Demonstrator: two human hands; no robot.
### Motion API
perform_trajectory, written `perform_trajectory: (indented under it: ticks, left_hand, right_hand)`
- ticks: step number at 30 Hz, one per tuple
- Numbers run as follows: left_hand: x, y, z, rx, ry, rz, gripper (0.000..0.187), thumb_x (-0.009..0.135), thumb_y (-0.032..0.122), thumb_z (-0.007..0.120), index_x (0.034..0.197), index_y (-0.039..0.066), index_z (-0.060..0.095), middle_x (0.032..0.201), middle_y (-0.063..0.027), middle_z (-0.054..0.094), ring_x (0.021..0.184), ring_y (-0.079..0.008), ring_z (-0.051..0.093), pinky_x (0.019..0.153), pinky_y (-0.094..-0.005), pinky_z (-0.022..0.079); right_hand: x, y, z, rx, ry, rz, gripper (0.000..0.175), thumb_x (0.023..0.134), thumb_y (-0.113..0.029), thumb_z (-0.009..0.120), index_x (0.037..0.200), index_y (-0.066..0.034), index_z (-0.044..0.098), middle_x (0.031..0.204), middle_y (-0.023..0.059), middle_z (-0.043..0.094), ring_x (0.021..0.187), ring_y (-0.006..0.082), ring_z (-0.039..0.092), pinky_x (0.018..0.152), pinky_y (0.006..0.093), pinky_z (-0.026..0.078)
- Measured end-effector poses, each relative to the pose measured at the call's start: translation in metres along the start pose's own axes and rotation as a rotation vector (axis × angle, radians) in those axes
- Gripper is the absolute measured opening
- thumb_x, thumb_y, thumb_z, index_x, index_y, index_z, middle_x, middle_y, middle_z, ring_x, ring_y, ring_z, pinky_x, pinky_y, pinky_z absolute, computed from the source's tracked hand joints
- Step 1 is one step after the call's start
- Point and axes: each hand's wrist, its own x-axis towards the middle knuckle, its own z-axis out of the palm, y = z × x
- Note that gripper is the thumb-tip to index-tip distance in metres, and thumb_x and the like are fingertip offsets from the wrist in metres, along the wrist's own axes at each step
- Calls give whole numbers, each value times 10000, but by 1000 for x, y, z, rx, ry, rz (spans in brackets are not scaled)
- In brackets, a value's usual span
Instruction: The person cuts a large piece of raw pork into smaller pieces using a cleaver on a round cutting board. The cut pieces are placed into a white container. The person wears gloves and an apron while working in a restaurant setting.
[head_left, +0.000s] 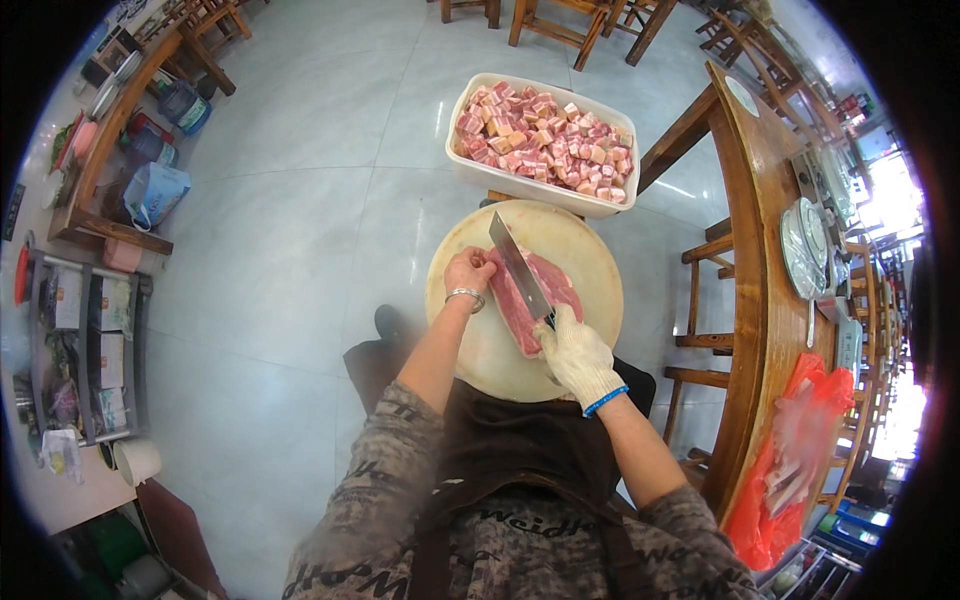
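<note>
A slab of raw meat, probably pork, lies on a round, pale cutting board in front of me. My right hand, in a knitted white work glove with a blue cuff, grips the dark handle of a cleaver. The broad blade slants up and left across the top of the slab; whether its edge has entered the meat cannot be told. My left hand, bare and with a metal bracelet at the wrist, pinches the slab's upper left edge, left of the blade.
Just beyond the board, a white plastic tub holds many cubes of raw meat. On the right runs a wooden table with wrapped dishes and a red plastic bag. A shelf rack stands at the left.
</note>
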Motion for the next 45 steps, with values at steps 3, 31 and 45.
perform_trajectory:
  ticks: [3, 31, 45]
  left_hand:
    - [-1, -2, 2, -62, 21, -10, 234, 783, 181, 818, 992, 93, 759, 803, -23, 725, 741, -164, 678, 721, -333, 564]
    - [-2, -5, 12, 101, 80, 109, 237, 761, 220, 825, 924, 106, 697, 917, -98, 641, 857, -298, 647, 815, -428, 543]
    - [-2, -11, 13, 116, 137, 233, 215, 756, 152, 798, 920, 57, 698, 849, -95, 655, 785, -254, 645, 770, -389, 552]
  right_hand:
    - [-4, -3, -5, -24, -30, 29, 370, 1037, -402, 580, 1207, -85, 495, 934, 252, 734, 897, 485, 717, 776, 602, 543]
    - [23, -24, -15, -13, -167, 103, 419, 1070, -424, 512, 1201, -26, 506, 1023, 297, 729, 1004, 494, 707, 878, 625, 517]
    - [68, -12, 15, 230, -184, 89, 459, 1064, -413, 523, 1227, 16, 504, 1024, 308, 724, 992, 496, 703, 854, 598, 524]
